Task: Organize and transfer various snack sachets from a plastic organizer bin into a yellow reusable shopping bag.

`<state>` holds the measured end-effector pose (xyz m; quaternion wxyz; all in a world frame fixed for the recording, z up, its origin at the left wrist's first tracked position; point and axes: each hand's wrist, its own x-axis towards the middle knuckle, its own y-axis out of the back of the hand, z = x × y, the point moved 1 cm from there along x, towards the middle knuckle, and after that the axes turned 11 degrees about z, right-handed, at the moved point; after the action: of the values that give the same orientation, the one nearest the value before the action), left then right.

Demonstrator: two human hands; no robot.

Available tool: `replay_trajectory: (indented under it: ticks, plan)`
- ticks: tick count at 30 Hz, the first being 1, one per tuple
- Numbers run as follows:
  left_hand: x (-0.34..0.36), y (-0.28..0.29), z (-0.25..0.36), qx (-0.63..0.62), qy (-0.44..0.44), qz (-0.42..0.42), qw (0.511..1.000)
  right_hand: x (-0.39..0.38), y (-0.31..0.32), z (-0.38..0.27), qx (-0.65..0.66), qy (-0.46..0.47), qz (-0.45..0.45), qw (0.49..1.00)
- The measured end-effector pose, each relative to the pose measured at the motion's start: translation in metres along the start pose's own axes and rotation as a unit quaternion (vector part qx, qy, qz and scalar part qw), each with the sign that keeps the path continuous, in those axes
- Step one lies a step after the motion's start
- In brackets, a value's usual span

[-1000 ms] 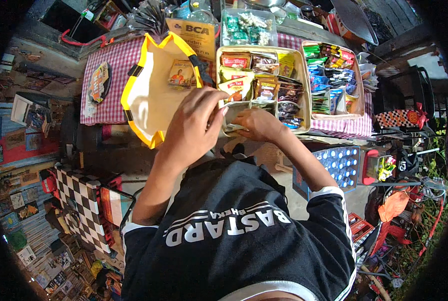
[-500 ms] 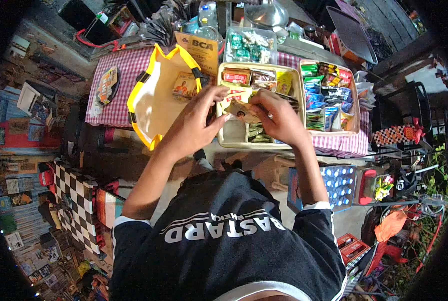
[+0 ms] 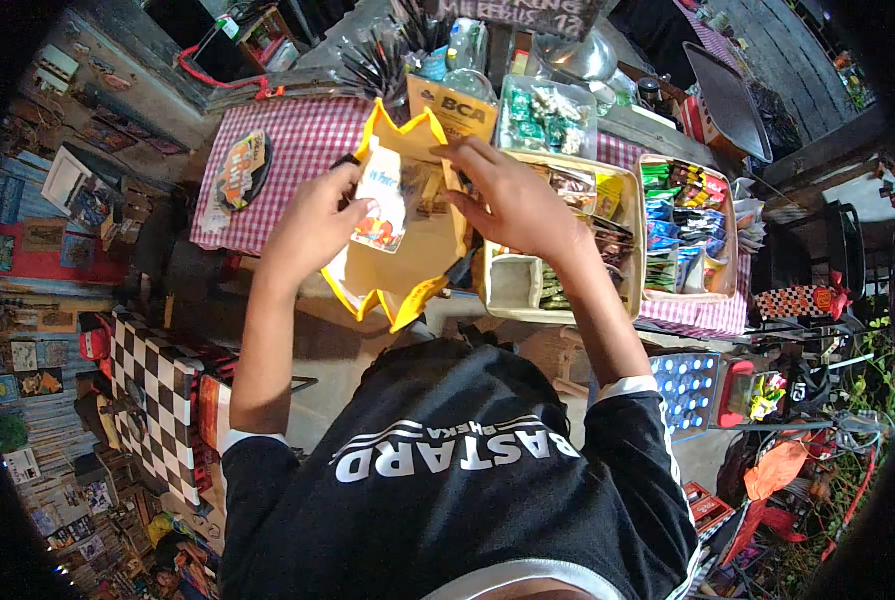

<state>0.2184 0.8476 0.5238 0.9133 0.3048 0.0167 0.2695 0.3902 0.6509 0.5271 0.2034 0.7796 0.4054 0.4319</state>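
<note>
A yellow-rimmed bag point(image 3: 377, 285) with a zigzag top edge and cream inside stands at the table's front, its mouth facing up. Over its left side, my left hand point(image 3: 315, 218) is closed, thumb on a white printed packet point(image 3: 380, 203) with a red picture at its lower end. My right hand point(image 3: 512, 195) reaches across the bag's right rim, thumb and fingers closed about that edge; its fingertips are partly hidden. Deeper in the bag lies a brownish packet point(image 3: 429, 190), partly covered. Right of the bag, under my right forearm, is a cream divided tray point(image 3: 515, 308) of sachets.
A second cream tray point(image 3: 689, 297) of colourful sachets stands further right. Behind are a clear tub point(image 3: 547, 115) of green and white packets and a yellow sign point(image 3: 452, 108). A round printed sign point(image 3: 239, 170) lies left on the checked tablecloth point(image 3: 292, 125). Blue-capped bottles point(image 3: 685, 390) stand below right.
Both hands have moved left from the divided tray to the bag. The small brown packet between them no longer shows there; a white packet is now at my left hand. The bag's mouth is narrower.
</note>
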Motion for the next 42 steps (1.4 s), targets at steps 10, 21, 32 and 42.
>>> replay_trajectory:
  ticks: [10, 21, 32, 42]
  plan:
    - [0.067, -0.071, -0.079, 0.187, 0.061, -0.116, 0.974, 0.002, -0.017, 0.000, -0.069, 0.036, -0.027, 0.997]
    - [0.107, -0.141, -0.241, 0.335, -0.101, -0.111, 0.930, -0.005, -0.029, -0.017, -0.064, 0.044, -0.037, 0.996]
    - [0.087, -0.138, -0.192, 0.182, 0.091, 0.125, 0.971, -0.001, -0.032, -0.014, -0.058, 0.036, -0.028, 0.997]
    - [0.071, -0.143, -0.184, 0.373, -0.170, 0.045, 0.911, -0.007, -0.029, -0.010, -0.099, 0.026, -0.051, 0.993]
